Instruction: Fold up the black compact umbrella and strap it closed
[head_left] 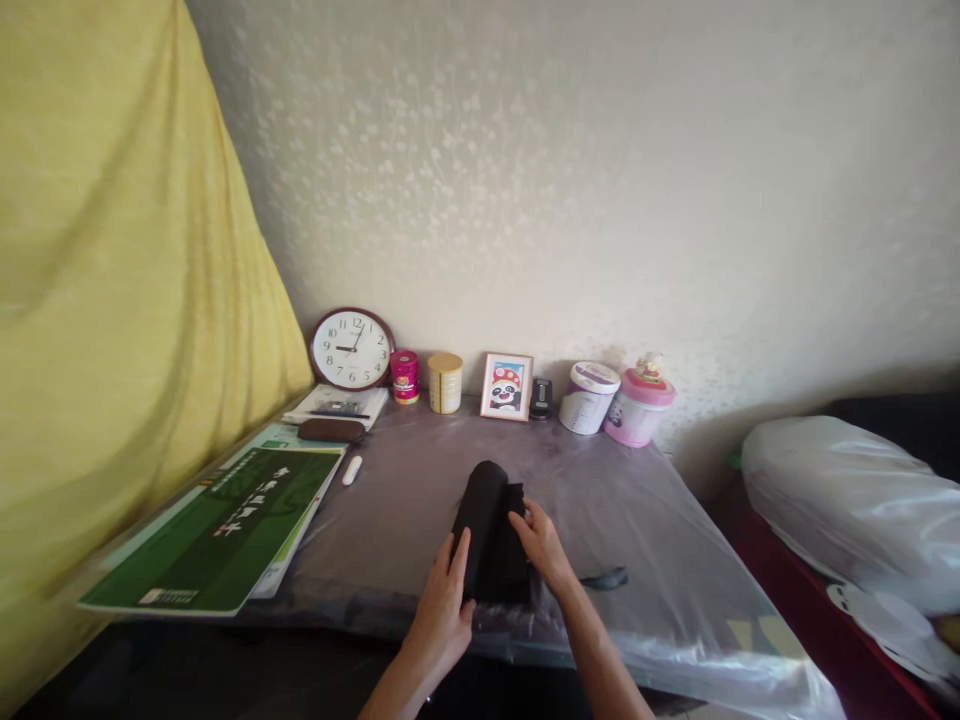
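A black roll (480,510) of thin, soft-looking sheet material lies near the front of the table, with a loose flap along its right side. I cannot tell whether it is cloth or plastic. My left hand (444,600) grips the roll's left side and near end, fingers along it and thumb at the bottom. On the other side, my right hand (541,540) holds the flap's right edge between thumb and fingers. A short dark strap (604,578) rests on the table just right of my right wrist.
Along the wall stand a clock (352,348), a pink can (404,377), a yellow-lidded tub (445,384), a panda picture frame (506,387) and two tubs (590,398). Green booklets (217,530), a brown case (331,430) and a white stick-like item (352,470) lie left.
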